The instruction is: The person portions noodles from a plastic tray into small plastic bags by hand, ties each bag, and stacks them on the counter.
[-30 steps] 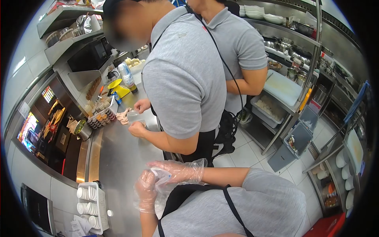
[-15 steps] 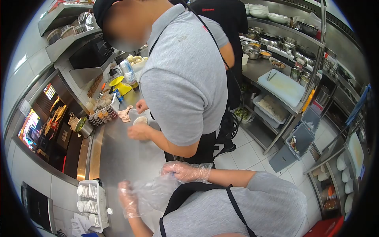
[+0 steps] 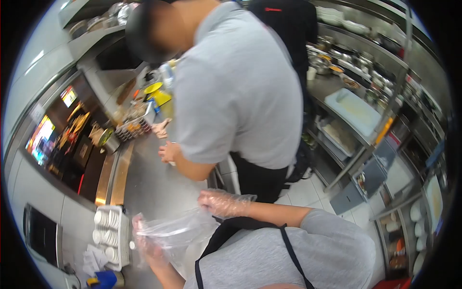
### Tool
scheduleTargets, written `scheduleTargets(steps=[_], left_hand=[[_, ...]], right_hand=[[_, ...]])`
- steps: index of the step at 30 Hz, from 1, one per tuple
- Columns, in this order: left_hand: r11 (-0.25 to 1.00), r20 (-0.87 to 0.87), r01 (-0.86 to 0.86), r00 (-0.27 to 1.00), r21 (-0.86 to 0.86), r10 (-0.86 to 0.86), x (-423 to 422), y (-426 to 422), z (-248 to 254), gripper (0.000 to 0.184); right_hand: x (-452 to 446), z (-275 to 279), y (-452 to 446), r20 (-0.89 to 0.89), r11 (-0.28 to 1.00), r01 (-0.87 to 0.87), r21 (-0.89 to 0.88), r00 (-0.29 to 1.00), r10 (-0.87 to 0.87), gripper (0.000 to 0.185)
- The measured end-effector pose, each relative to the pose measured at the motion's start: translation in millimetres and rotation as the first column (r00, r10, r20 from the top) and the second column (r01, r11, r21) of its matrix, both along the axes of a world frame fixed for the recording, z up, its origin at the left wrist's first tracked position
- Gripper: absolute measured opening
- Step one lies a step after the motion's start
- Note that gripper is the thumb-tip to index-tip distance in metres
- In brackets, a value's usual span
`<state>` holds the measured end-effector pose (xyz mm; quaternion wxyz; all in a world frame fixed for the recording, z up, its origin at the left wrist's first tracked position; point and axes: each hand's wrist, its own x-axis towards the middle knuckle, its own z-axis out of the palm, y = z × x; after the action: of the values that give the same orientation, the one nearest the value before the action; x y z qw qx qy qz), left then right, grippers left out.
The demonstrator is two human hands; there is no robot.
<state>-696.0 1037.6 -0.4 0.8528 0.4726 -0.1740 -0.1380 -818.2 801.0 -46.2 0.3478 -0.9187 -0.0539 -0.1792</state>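
Note:
A clear plastic bag (image 3: 185,225) is stretched between my two hands above the steel counter, close to my apron. My right hand (image 3: 219,202), in a clear disposable glove, is closed on the bag's far right end. On the left, my gloved left hand (image 3: 147,241) grips the other end, its fingers partly blurred behind the plastic. A small white lid (image 3: 132,245) lies on the counter beside my left hand. Just past it stands a white basket (image 3: 125,241) with stacks of white lids (image 3: 107,237).
A co-worker in a grey shirt (image 3: 236,91) stands close ahead at the steel counter (image 3: 149,188), with a hand (image 3: 168,151) low over it. Farther right are a shelf with a cutting board (image 3: 352,111) and a grey bin (image 3: 358,185). A second person in black (image 3: 284,29) stands behind.
My hands have moved apart, the left one leftward, and the bag is pulled wider. The co-worker has shifted to the right in view, and my view has turned slightly.

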Motion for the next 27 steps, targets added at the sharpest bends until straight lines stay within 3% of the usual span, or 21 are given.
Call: scheduleTargets(steps=[1,2,3,5,6,7,9,11,13,14,16,17,18,20,21,23,25,26,27], left_hand=[[0.974,0.254,-0.171,0.958,0.146,0.13,-8,-2,12,0.013],[0.929,0.352,-0.234,0.927,0.286,0.125,-10,-3,18,0.013],[0.852,0.434,-0.311,0.894,0.421,0.112,-10,-3,21,0.015],[0.832,0.377,-0.327,0.913,0.449,0.155,-8,-4,13,0.022],[0.843,0.441,-0.343,0.886,0.415,0.143,-15,-5,15,0.02],[0.852,0.504,-0.353,0.854,0.387,0.125,-22,-7,16,0.018],[0.701,0.581,-0.442,0.813,0.56,0.048,-31,-9,16,0.017],[0.66,0.655,-0.448,0.75,0.603,-0.089,-48,-17,26,0.015],[0.676,0.739,-0.51,0.669,0.532,-0.077,-59,-28,21,0.013],[0.662,0.738,-0.531,0.672,0.529,-0.051,-63,-25,23,0.013],[0.699,0.74,-0.46,0.657,0.547,-0.147,-71,-21,29,0.013],[0.681,0.777,-0.495,0.604,0.54,-0.177,-74,-16,26,0.015],[0.677,0.778,-0.503,0.605,0.538,-0.169,-76,-14,23,0.015],[0.459,0.651,-0.514,0.73,0.725,-0.211,-79,-10,16,0.019],[0.458,0.654,-0.517,0.726,0.723,-0.213,-75,-7,4,0.019],[0.218,0.58,-0.55,0.806,0.806,-0.113,-54,8,-29,0.021],[0.262,0.522,-0.522,0.85,0.811,0.077,-35,30,-35,0.019],[0.54,0.457,-0.531,0.845,0.653,0.279,-22,38,-43,0.016],[0.74,0.317,-0.538,0.841,0.403,0.439,-12,44,-48,0.014]], right_hand=[[2,0,1,0.008,0.999,0.053,-0.013,0.999,-0.053,0.011],[-2,3,-3,-0.039,1.0,-0.007,-0.001,0.999,0.007,0.015],[-3,10,-3,-0.092,0.995,-0.095,0.031,0.991,0.098,0.031],[-9,33,-2,-0.188,0.951,-0.267,0.158,0.937,0.294,0.063],[-9,44,1,-0.191,0.926,-0.317,0.205,0.915,0.355,0.079],[-8,58,5,-0.135,0.899,-0.354,0.259,0.908,0.397,0.083],[5,64,21,-0.009,0.878,-0.393,0.273,0.912,0.411,0.082],[15,70,36,0.012,0.87,-0.433,0.234,0.896,0.443,0.081],[27,55,48,0.047,0.889,-0.403,0.217,0.914,0.403,0.063],[34,46,50,0.043,0.876,-0.432,0.212,0.9,0.434,0.063],[50,23,41,0.025,0.945,-0.257,0.203,0.966,0.257,0.037],[62,7,30,0.024,0.942,-0.271,0.199,0.962,0.272,0.037],[75,-10,16,0.052,0.937,-0.133,0.324,0.991,0.123,0.027],[81,-15,10,0.062,0.893,0.002,0.45,0.998,-0.033,0.017],[75,-4,15,-0.091,0.61,0.036,0.791,0.994,0.06,0.015],[40,59,40,-0.239,0.338,0.135,0.931,0.927,0.288,0.011],[27,53,46,-0.062,0.241,-0.13,0.962,0.754,0.654,0.015],[31,46,38,-0.129,0.315,-0.322,0.893,0.489,0.863,0.02],[32,46,48,-0.267,0.535,-0.432,0.726,0.54,0.798,0.024]])
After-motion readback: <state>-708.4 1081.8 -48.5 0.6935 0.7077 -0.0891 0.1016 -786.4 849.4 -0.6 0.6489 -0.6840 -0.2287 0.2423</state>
